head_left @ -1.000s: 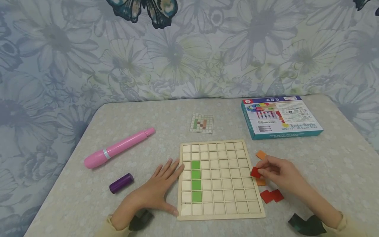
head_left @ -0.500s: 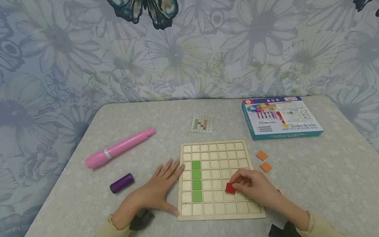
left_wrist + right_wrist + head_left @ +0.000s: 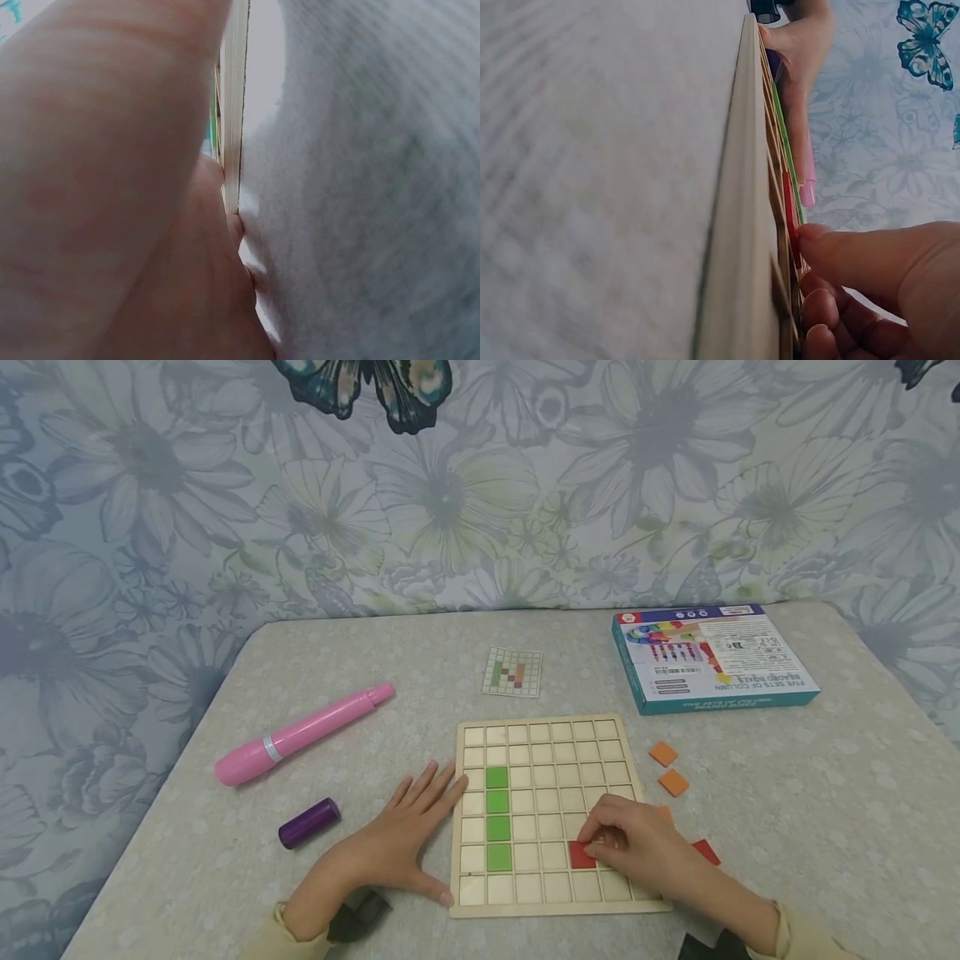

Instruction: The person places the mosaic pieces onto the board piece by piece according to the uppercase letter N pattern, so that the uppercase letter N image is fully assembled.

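A wooden grid board [image 3: 553,912] lies on the table, with several green tiles [image 3: 498,828] standing in one column near its left side. My right hand [image 3: 637,842] pinches a red tile [image 3: 581,857] between thumb and finger at a cell in the second row from the bottom. In the right wrist view the thumb touches the red tile [image 3: 788,199], which is low against the board; whether it is fully seated I cannot tell. My left hand [image 3: 397,839] rests with fingers spread against the board's left edge, thumb at the lower corner.
Orange tiles [image 3: 663,753] and another red tile [image 3: 707,852] lie right of the board, partly hidden by the right hand. Behind the board is a small pattern card [image 3: 511,672]. A flat box [image 3: 716,660] sits back right; a pink tube [image 3: 303,735] and purple cylinder [image 3: 309,823] lie left.
My right hand has carried the red tile from beside the board leftward over the grid, then lowered it slightly nearer onto a cell. The left hand has stayed put.
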Tool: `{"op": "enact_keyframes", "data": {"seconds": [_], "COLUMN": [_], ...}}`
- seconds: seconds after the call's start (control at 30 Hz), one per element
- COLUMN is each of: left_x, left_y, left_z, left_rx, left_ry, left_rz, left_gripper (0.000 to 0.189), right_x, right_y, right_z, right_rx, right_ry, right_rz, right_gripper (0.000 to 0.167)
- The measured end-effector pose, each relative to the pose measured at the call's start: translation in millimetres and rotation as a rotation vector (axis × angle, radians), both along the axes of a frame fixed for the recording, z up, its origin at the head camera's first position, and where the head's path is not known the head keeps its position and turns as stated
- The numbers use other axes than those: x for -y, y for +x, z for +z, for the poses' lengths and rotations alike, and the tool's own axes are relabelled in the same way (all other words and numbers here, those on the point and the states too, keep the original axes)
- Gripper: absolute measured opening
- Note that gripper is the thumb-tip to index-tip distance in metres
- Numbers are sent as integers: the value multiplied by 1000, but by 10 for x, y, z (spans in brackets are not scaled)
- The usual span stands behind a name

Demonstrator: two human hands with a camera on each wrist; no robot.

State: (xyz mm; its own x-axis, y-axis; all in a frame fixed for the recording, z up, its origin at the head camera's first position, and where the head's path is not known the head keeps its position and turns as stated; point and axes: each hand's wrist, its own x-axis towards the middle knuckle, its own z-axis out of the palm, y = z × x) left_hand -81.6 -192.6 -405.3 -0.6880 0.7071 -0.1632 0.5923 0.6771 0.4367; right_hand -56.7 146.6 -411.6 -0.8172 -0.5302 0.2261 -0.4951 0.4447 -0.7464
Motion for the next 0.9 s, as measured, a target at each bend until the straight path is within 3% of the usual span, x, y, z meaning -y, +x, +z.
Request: {"op": "enact_keyframes", "data": {"seconds": [0.1, 0.3, 0.5, 0.67, 0.77, 0.9], "left_x": [-1, -9, -4, -2, -4, -5], "left_y": [-1, 1, 1, 0, -1, -8], "left_z": [7, 17, 9, -1, -8, -20], "left_rx": [2, 7, 10, 5, 2, -1], "left_ry": [0, 8, 9, 18, 25, 29], "left_rz": [1, 2, 2, -2, -3, -4], "left_gripper": [130, 129, 129, 129, 130, 130], "right_x": [-3, -173, -590, -961, -1156, -1303], "right_y": [-7, -25, -13, 44, 74, 78], "right_z": [7, 137, 255, 204, 131, 51], "right_rx": [9, 128, 194, 159, 134, 173], "right_ry": [2, -20, 56, 140, 159, 167], "right_rz": [3, -26, -155, -234, -184, -65], "right_gripper": [22, 14, 9, 17, 20, 25]}}
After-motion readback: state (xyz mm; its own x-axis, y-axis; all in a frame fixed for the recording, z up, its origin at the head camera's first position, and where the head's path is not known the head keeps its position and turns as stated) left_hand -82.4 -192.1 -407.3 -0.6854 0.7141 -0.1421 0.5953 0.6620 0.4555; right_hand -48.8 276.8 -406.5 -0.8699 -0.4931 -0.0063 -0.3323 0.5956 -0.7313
